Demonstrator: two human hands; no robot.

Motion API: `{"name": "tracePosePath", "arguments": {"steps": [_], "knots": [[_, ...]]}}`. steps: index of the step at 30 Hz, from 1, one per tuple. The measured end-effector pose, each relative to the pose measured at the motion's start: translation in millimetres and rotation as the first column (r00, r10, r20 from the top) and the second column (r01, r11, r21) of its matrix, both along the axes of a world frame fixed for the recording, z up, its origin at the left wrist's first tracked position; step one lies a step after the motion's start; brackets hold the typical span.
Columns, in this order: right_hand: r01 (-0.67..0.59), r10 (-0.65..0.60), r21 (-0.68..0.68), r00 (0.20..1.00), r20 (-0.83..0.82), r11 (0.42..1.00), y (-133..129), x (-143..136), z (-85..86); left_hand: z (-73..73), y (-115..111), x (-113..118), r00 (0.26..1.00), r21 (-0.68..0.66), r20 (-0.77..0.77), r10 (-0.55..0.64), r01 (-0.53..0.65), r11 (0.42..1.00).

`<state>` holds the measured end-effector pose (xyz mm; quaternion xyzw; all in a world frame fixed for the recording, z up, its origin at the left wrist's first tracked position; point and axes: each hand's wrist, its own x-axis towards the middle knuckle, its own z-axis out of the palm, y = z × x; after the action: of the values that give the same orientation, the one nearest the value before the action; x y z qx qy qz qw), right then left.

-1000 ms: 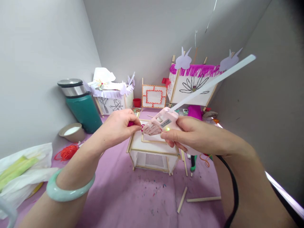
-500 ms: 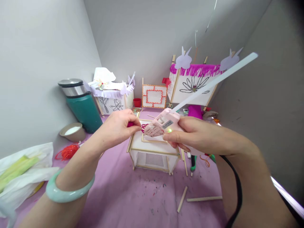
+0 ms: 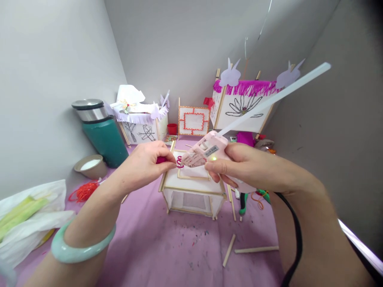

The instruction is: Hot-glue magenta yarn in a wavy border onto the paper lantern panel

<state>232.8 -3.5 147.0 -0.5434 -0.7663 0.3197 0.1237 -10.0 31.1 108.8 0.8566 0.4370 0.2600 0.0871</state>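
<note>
My right hand [image 3: 236, 165] is wrapped round a pink glue gun [image 3: 206, 151], with a long white glue stick [image 3: 278, 95] jutting from its back up to the right. Its nozzle points left, close to a looped magenta cord [image 3: 179, 161] on top of a small white box frame [image 3: 191, 185] edged with wooden sticks. My left hand [image 3: 152, 159] is closed at the frame's upper left, with the magenta cord pinched between thumb and fingers. More of this cord shows bunched inside the palm. The nozzle tip and the cord nearly meet; whether they touch I cannot tell.
On the left are a teal bottle [image 3: 104, 137], a brown bowl [image 3: 89, 165], red cord [image 3: 85, 192] and a plastic bag [image 3: 36, 219]. Decorated lanterns [image 3: 243, 107] stand behind, beside a red-trimmed panel [image 3: 194, 121]. Loose sticks [image 3: 255, 250] and green-handled pliers [image 3: 243, 204] lie at right.
My left hand has drawn slightly left and down from the glue gun, showing more of the magenta loops. The gun has risen a little, still in my right hand.
</note>
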Motion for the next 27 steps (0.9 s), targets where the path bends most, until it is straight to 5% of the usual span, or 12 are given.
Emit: {"name": "tracePosePath", "arguments": {"steps": [18,22,27], "knots": [[0.057,-0.048,-0.078,0.993,0.112,0.995,-5.1,-8.9,15.8,3.8,-0.3,4.1,0.999,-0.023,0.015,0.049,-0.049,0.999],[-0.001,0.004,-0.047,0.999,0.054,0.999,-1.8,-5.0,5.8,3.2,-1.7,0.6,0.988,-0.206,0.118,0.097,-0.071,0.976],[0.003,-0.003,-0.019,1.000,-0.003,1.000,3.0,-0.9,-5.4,0.6,-6.2,-10.8,0.928,-0.530,0.303,0.216,-0.024,0.848]]}}
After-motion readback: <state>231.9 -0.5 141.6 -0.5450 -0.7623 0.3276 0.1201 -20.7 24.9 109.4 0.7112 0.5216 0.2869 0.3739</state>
